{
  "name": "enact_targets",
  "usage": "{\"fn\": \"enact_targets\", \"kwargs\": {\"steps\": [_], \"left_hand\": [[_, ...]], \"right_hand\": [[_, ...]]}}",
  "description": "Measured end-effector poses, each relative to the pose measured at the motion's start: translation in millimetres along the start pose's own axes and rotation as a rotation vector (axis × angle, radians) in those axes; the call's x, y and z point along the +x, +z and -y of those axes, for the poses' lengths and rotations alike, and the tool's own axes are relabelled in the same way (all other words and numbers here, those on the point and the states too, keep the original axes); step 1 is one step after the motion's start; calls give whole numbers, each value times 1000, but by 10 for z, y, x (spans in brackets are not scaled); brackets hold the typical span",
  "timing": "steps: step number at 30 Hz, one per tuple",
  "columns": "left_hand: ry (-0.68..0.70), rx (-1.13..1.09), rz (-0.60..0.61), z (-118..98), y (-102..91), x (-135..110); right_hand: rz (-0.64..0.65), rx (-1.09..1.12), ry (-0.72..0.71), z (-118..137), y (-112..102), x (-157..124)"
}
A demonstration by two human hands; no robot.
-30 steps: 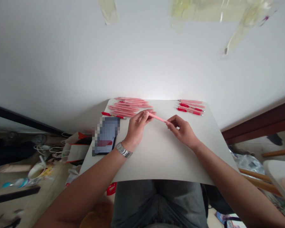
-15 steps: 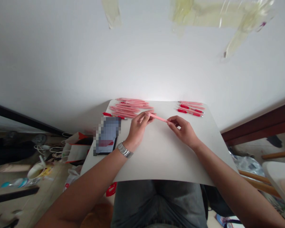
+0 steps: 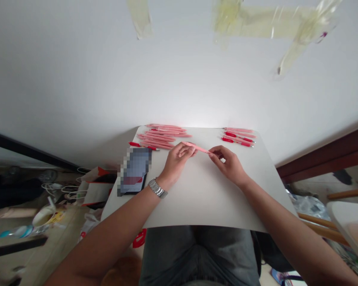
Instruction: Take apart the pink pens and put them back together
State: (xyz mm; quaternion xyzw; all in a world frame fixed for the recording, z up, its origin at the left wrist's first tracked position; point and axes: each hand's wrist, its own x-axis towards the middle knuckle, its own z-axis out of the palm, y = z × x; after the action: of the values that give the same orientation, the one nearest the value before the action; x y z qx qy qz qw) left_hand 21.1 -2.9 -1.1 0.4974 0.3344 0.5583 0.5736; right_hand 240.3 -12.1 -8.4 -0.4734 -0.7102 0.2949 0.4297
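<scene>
A slim pink pen [image 3: 201,149] is held level above the white table [image 3: 193,198] between both hands. My left hand [image 3: 177,159] grips its left part between thumb and fingers. My right hand [image 3: 228,165] pinches the right end, and the fingertips cover that tip. Just beyond my left hand lies a loose pile of pink pens [image 3: 161,135]. Past my right hand, a smaller group holds pink pens [image 3: 238,130] and red pens [image 3: 237,142] laid side by side.
At the table's left edge lies a phone [image 3: 135,169] with a blurred screen, and a red pen [image 3: 144,146] rests above it. Behind the table rises a white wall [image 3: 179,79] with tape strips. Bags [image 3: 100,184] and a bottle [image 3: 20,231] are on the floor to the left.
My left thumb and fingers have shifted slightly right along the pen, so more of its left end shows. My right hand keeps its pinch almost in place.
</scene>
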Motion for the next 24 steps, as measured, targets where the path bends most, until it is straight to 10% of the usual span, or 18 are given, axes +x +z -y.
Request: {"fn": "enact_targets", "kwargs": {"steps": [9, 24], "left_hand": [[87, 102, -78, -70, -14, -12], [316, 795, 151, -8, -91, -51]], "right_hand": [[95, -49, -71, 98, 15, -53], [-149, -78, -115, 29, -81, 0]]}}
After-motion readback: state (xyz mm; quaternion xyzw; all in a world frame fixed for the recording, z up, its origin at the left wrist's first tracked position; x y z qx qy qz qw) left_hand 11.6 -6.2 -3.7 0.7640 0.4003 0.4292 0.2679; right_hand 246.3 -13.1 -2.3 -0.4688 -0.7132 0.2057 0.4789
